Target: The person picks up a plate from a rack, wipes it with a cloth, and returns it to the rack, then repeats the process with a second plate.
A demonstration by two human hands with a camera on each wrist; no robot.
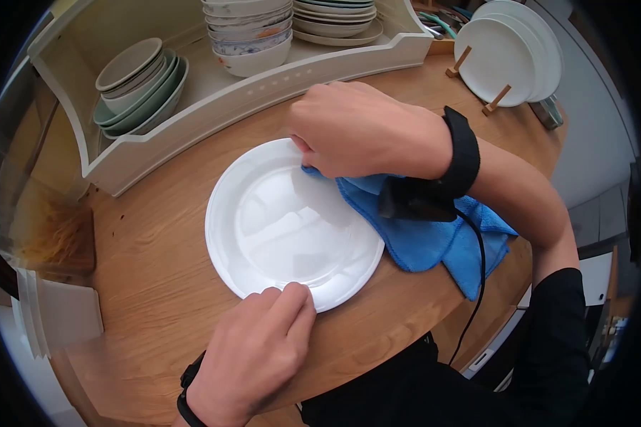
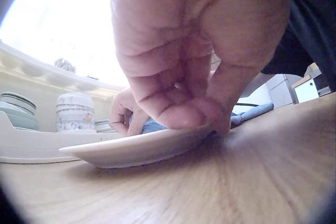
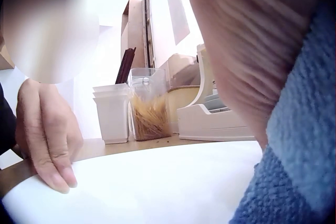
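A white plate lies on the wooden counter. Its near rim is pinched between the thumb and fingers of my left hand; the left wrist view shows the rim tilted slightly up at one side. At the plate's far right edge, my right hand grips a blue cloth with curled fingers. The cloth drapes over the plate's right rim and spreads onto the counter. In the right wrist view the cloth fills the right side, close over the plate, and the right fingertips are hidden.
Behind the plate stands a cream rack with stacked bowls and green dishes. More white plates stand upright in a wooden holder at the back right. A clear container of pasta and white bins are at the left.
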